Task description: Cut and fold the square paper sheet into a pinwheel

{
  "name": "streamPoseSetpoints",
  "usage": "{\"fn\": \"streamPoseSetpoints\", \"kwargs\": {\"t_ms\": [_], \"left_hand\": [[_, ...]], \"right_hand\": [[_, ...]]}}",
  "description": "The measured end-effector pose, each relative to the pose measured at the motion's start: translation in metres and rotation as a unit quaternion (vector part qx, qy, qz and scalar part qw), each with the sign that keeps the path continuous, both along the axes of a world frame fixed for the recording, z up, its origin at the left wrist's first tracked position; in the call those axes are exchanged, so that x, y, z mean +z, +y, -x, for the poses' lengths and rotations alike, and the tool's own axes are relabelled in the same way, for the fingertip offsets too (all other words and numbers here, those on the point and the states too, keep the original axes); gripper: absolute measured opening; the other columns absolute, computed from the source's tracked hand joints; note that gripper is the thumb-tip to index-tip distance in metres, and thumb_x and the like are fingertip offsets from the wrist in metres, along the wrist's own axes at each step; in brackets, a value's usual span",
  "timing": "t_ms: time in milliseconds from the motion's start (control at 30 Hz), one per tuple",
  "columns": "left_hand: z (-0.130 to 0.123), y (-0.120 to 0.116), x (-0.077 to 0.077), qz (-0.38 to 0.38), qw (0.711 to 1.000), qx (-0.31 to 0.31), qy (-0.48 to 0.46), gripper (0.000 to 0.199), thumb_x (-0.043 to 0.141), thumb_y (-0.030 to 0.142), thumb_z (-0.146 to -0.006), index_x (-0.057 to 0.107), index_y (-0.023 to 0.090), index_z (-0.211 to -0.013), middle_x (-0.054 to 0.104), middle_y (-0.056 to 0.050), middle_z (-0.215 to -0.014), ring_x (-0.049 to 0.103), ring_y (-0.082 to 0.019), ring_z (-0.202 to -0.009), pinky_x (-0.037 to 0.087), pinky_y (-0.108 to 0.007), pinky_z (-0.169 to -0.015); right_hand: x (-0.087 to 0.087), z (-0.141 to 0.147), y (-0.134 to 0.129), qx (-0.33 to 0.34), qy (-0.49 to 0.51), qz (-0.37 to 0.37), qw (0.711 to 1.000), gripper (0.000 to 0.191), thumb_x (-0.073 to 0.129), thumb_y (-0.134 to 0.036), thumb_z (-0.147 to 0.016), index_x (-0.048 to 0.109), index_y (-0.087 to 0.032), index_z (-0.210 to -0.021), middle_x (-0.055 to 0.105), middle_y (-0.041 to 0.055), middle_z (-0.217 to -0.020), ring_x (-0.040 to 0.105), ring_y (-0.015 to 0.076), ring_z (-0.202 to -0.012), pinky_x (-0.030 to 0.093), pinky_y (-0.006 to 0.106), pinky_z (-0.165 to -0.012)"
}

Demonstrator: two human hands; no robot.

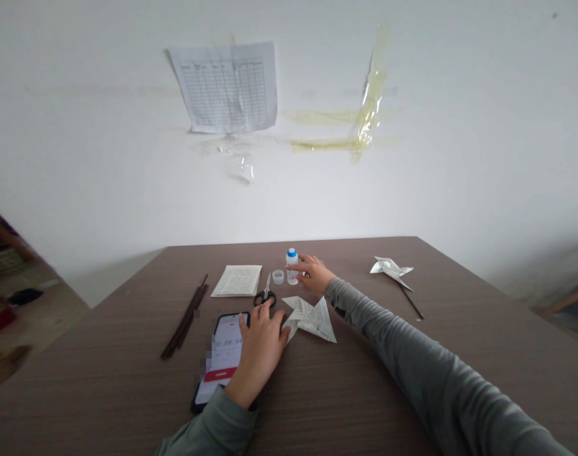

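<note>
Grey sleeves (412, 342) reach forward, right hand (313, 273) open by a bottle (292, 266), left hand (259, 351) open over a phone (218, 361).

Brown wood-grain tabletop (103, 380), items spread mostly mid-table. Left to right: bundle of thin dark sticks (185, 318), printed paper sheet (236, 280), scissors (266, 295), small translucent cup (278, 277), upright white bottle with blue cap (292, 266). Phone (221, 358) lying nearer, screen lit with timer digits. Folded paper pinwheel (311, 318) just beside it. Second paper pinwheel (390, 269) on dark stick (411, 303), far right.
</note>
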State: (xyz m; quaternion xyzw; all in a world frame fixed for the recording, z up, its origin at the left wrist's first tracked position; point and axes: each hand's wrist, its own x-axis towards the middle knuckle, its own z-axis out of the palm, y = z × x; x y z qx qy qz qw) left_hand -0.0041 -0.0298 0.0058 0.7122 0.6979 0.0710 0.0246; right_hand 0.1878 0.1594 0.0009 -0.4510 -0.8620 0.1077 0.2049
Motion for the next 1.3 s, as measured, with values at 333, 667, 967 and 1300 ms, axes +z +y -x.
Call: {"fn": "streamPoseSetpoints", "kwargs": {"t_ms": [333, 667, 967, 1300], "left_hand": [[0.002, 0.002, -0.005, -0.016, 1.0, -0.003, -0.011, 0.039, 0.072, 0.022, -0.121, 0.095, 0.029, -0.151, 0.072, -0.019, -0.191, 0.067, -0.048, -0.175, 0.052, -0.086, -0.145], [0.001, 0.001, -0.004, -0.019, 1.0, 0.0, -0.001, 0.038, 0.072, 0.021, -0.121, 0.095, 0.028, -0.151, 0.074, -0.02, -0.19, 0.069, -0.048, -0.174, 0.053, -0.086, -0.145], [0.0, 0.003, -0.003, -0.027, 1.0, 0.004, 0.005, 0.037, 0.078, 0.02, -0.119, 0.096, 0.029, -0.15, 0.077, -0.019, -0.187, 0.072, -0.047, -0.173, 0.055, -0.085, -0.145], [0.004, 0.008, -0.018, -0.092, 0.995, -0.012, -0.037, 0.034, 0.085, 0.016, -0.112, 0.095, 0.029, -0.143, 0.086, -0.017, -0.171, 0.079, -0.044, -0.164, 0.056, -0.084, -0.144]], "right_hand": [[-0.005, 0.009, 0.002, -0.004, -0.013, -0.006, 1.0, 0.071, 0.069, -0.008, -0.116, 0.084, -0.045, -0.175, 0.084, 0.0113, -0.167, 0.074, 0.0365, -0.156, 0.058, 0.055, -0.138], [-0.019, -0.002, 0.02, -0.003, 0.049, -0.059, 0.997, 0.077, 0.063, 0.006, -0.107, 0.096, -0.041, -0.158, 0.09, 0.0101, -0.144, 0.081, 0.0316, -0.135, 0.064, 0.051, -0.129], [-0.028, -0.044, 0.014, -0.017, 0.145, -0.15, 0.978, 0.08, 0.061, 0.009, -0.098, 0.101, -0.039, -0.148, 0.091, 0.0103, -0.131, 0.08, 0.0322, -0.12, 0.068, 0.056, -0.12], [-0.059, -0.105, -0.025, -0.044, 0.186, -0.221, 0.956, 0.069, 0.063, -0.002, -0.104, 0.101, -0.039, -0.148, 0.087, 0.0089, -0.107, 0.079, 0.0343, -0.109, 0.071, 0.055, -0.109]]}}
